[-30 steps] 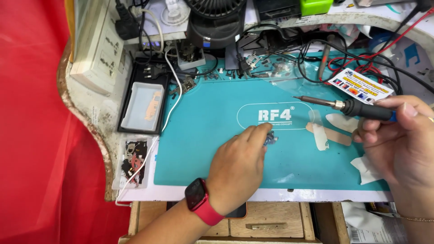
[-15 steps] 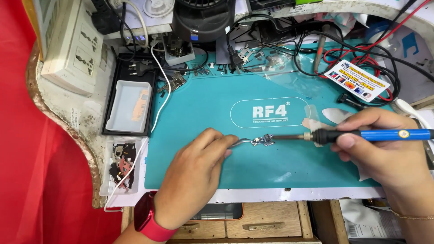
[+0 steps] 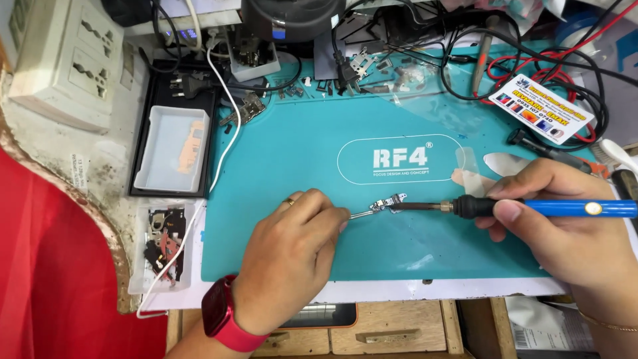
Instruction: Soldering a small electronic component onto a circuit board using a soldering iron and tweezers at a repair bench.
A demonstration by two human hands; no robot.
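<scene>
Red cloth [image 3: 46, 266] at the far left edge, beside a worn bench rim carrying a cream wall-socket block [image 3: 66, 60]. Next right — a black tray [image 3: 174, 143] holding a clear plastic dish with a flesh-coloured scrap in it, and below that a second clear dish [image 3: 163, 246] of dark metal bits, a white cable [image 3: 219, 126] trailing past both.

Teal silicone work mat [image 3: 286, 153], white oval logo at centre. Left hand [image 3: 292, 256], ring on one finger and red smartwatch [image 3: 222, 319] at the wrist, rests on the mat with fingers curled closed around slim metal tweezers [image 3: 359, 214], whose tips pin a small circuit board [image 3: 389, 203] lying flat near the mat's middle, just under the logo.

Soldering iron [image 3: 531, 208] — black collar, blue handle — lies nearly level, its tip touching the right end of the board. Right hand [image 3: 571, 226] wraps the handle in a pen-like closed grip, thumb beneath the collar.

Rear of mat: loose screws, brackets, black plug. Upper right: tangle of red and black wires [image 3: 565, 73] and a printed white card [image 3: 541, 110]. Wooden drawer front [image 3: 392, 329] below the mat edge.
</scene>
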